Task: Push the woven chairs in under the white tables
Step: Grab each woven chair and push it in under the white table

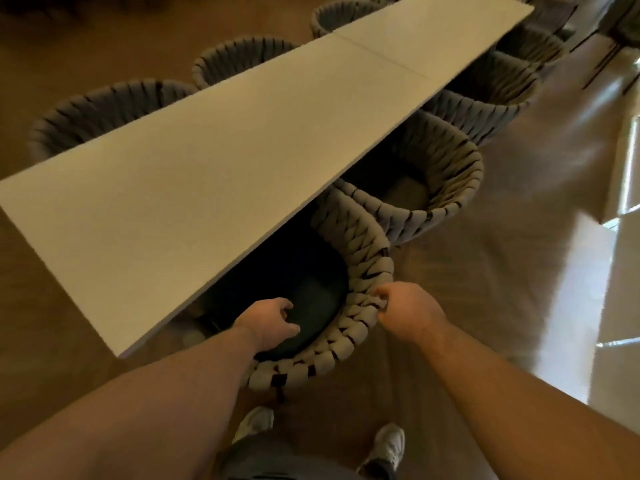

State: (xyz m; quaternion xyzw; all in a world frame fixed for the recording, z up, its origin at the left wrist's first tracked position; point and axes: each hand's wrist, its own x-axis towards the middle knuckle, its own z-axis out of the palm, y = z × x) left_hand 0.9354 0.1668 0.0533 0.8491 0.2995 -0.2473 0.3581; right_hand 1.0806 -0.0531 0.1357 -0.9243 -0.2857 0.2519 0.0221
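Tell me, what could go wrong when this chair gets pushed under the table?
The left hand hangs inside the nearest chair, so it might get pinched against the table edge. That chair's woven rim also sits right beside the next chair, so pushing could bump or snag it.

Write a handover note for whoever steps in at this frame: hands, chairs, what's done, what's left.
Left hand: over the seat of the nearest chair, fingers loosely curled, gripping nothing visible.
Right hand: grips that chair's woven back rim.
Nearest chair: front under the white table, much of its seat still showing.
Next chair on this side also sticks out partly.
Far-side chairs look tucked in.
Left: push the nearest chair in, then probably the next.
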